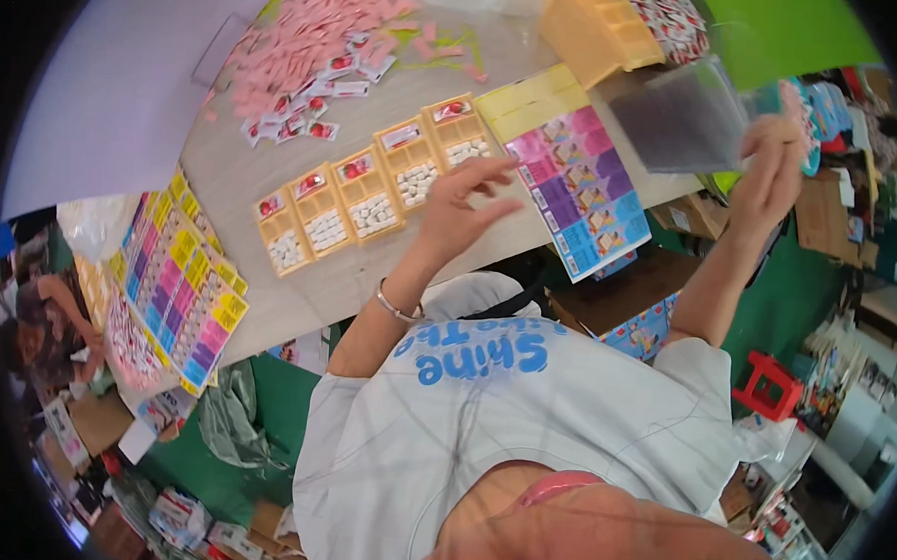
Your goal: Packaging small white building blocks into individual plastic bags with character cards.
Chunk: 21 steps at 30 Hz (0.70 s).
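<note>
My left hand (462, 209) hovers with thumb and fingers apart, holding nothing, beside the right end of a row of small yellow trays (397, 162). Each tray has white pellets (374, 215) in one section and a red-and-white sachet (356, 166) in another. Part of the rightmost tray is hidden behind that hand. Out to the right, my right hand (771, 169) reaches to a teal basket (818, 121) with pink pieces in it. Its fingers are drawn together; what they hold, if anything, cannot be made out.
Printed card sheets (583, 186) lie right of the trays, next to a clear plastic box (681, 115). Pink sticks (309, 39) and loose sachets (287, 123) are heaped behind. Stacked yellow trays (599, 31) stand at the back. More sheets (183, 278) lie left, near another person (56, 318).
</note>
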Each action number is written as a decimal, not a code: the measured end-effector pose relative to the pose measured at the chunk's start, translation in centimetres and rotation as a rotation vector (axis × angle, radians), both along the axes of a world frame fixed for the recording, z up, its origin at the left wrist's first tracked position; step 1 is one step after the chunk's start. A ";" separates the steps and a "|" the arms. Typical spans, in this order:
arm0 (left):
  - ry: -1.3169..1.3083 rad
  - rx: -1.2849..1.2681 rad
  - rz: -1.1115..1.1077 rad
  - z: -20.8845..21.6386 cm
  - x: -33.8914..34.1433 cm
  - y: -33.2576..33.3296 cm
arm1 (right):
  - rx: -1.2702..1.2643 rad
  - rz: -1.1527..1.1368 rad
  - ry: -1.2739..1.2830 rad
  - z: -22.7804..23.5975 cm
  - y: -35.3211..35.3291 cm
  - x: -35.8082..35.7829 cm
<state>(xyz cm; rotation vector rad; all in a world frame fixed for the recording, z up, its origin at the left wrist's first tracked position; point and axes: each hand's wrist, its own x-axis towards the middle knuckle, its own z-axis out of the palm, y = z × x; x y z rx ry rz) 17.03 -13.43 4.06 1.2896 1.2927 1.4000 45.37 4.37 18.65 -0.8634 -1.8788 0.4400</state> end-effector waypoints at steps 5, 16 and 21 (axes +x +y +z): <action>-0.484 -0.136 0.179 -0.3 -0.2 0.3 | -0.741 0.390 0.048 -11.9 -7.9 -12.8; 0.668 -0.278 0.518 -3.4 -4.1 3.8 | -0.359 -0.055 -0.563 -20.8 -5.4 -18.4; 0.839 -0.116 0.457 -5.5 -1.6 3.0 | -0.481 -0.082 -0.567 -21.7 -5.5 -19.2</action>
